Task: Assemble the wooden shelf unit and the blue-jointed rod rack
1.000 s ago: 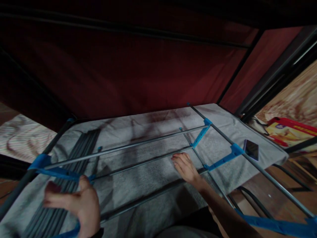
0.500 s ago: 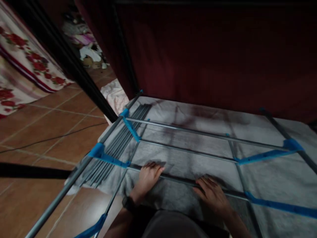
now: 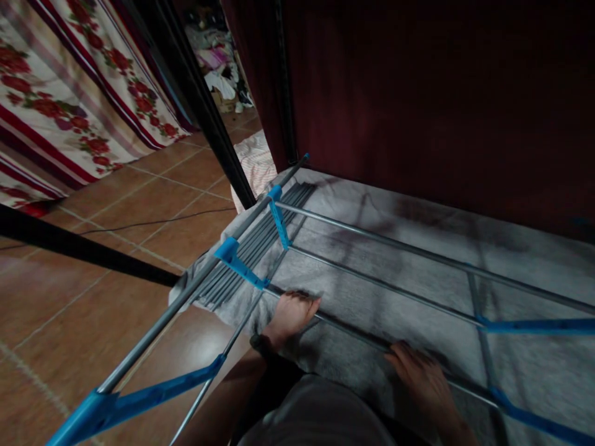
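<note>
A frame of grey metal tubes joined by blue plastic brackets (image 3: 246, 266) lies over a grey blanket. My left hand (image 3: 294, 314) is wrapped around the nearest crossways tube (image 3: 351, 332), close to its left bracket. Farther right on that same tube, my right hand (image 3: 421, 375) grips it with the fingers curled over the top. Two more crossways tubes run parallel beyond it, the farthest one (image 3: 395, 241) below the dark red cloth. The long side tube (image 3: 158, 328) slants along the left. My palms and the undersides of my fingers are hidden.
Several loose grey tubes (image 3: 260, 238) lie in a bundle on the blanket (image 3: 385, 272) at left. Black posts (image 3: 209, 118) stand beside the bed. A dark red cloth (image 3: 418, 93) hangs behind. A thin cable (image 3: 162, 221) crosses the tiled floor; a floral curtain (image 3: 106, 93) hangs beyond.
The view has turned left, so the frame appears shifted right and more of the floral curtain shows. Both hands stay on the same tube.
</note>
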`<state>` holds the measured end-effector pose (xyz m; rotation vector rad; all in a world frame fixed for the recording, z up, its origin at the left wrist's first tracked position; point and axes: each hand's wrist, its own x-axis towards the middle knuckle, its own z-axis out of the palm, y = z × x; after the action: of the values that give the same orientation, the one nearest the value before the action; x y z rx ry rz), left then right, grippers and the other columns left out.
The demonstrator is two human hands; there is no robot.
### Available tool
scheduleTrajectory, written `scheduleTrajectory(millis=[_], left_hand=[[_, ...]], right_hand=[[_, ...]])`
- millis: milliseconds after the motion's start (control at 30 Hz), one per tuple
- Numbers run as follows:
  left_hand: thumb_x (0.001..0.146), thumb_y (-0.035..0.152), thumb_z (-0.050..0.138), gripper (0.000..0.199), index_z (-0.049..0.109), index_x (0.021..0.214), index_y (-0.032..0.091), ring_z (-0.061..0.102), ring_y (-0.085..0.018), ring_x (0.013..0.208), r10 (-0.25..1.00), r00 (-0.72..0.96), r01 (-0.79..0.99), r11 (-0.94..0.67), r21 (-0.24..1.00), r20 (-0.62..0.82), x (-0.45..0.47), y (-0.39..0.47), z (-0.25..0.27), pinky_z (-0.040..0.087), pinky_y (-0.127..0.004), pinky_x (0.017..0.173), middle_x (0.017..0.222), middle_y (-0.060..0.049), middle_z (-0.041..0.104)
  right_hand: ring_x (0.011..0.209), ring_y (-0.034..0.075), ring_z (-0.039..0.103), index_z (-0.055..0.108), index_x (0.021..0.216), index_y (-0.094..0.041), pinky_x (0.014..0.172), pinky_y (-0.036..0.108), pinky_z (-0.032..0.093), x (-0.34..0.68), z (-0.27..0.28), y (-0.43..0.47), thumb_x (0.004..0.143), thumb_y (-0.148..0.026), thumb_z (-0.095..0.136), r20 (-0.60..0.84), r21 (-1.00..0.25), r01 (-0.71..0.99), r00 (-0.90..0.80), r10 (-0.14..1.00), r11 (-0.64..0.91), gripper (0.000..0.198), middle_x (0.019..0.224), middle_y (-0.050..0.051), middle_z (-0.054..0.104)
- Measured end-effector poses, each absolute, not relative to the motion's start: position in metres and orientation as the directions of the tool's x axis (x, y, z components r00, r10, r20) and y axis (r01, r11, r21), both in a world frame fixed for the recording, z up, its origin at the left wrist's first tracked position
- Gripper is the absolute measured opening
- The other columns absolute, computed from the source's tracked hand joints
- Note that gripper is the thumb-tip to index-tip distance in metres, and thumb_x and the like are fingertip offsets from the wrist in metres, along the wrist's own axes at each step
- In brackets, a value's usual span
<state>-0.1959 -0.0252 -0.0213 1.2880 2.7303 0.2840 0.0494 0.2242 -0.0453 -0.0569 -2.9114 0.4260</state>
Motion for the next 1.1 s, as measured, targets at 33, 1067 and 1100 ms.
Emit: scheduleTrajectory(millis=[33,1067,1100], left_hand=[[0.106,0.042,0.03,0.058,0.075,0.077,0.018,0.07,-0.023,0.076,0.771,-0.637,0.751,0.626,0.211,-0.021,-0.196,-0.025,-0.021,0.049,-0.038,0.078,0.077,-0.011,0.074],[0.101,0.042,0.042,0.038,0.062,0.078,0.02,0.061,-0.022,0.072,0.345,-0.835,0.541,0.658,0.524,0.428,-0.216,-0.053,-0.017,0.045,-0.034,0.071,0.073,-0.005,0.064],[0.1,0.045,0.044,0.038,0.06,0.077,0.02,0.059,-0.02,0.068,0.262,-0.883,0.462,0.633,0.621,0.389,-0.218,-0.057,-0.015,0.044,-0.032,0.067,0.07,-0.004,0.063]], right_hand=[[0.066,0.016,0.067,0.064,0.09,-0.028,0.058,0.032,0.046,0.05,-0.045,0.224,0.104,-0.036,0.044,0.19,-0.285,0.009,-0.98,0.065,0.959,0.026,0.079,0.0,0.069],[0.097,0.027,0.068,0.061,0.105,-0.024,0.088,0.042,0.054,0.081,-0.061,0.284,0.101,-0.045,0.039,0.329,-0.46,0.487,-0.683,0.652,0.742,0.031,0.101,0.009,0.069],[0.097,0.028,0.066,0.06,0.103,-0.024,0.087,0.043,0.053,0.085,-0.06,0.291,0.1,-0.048,0.038,0.32,-0.473,0.548,-0.623,0.714,0.69,0.033,0.101,0.01,0.067]])
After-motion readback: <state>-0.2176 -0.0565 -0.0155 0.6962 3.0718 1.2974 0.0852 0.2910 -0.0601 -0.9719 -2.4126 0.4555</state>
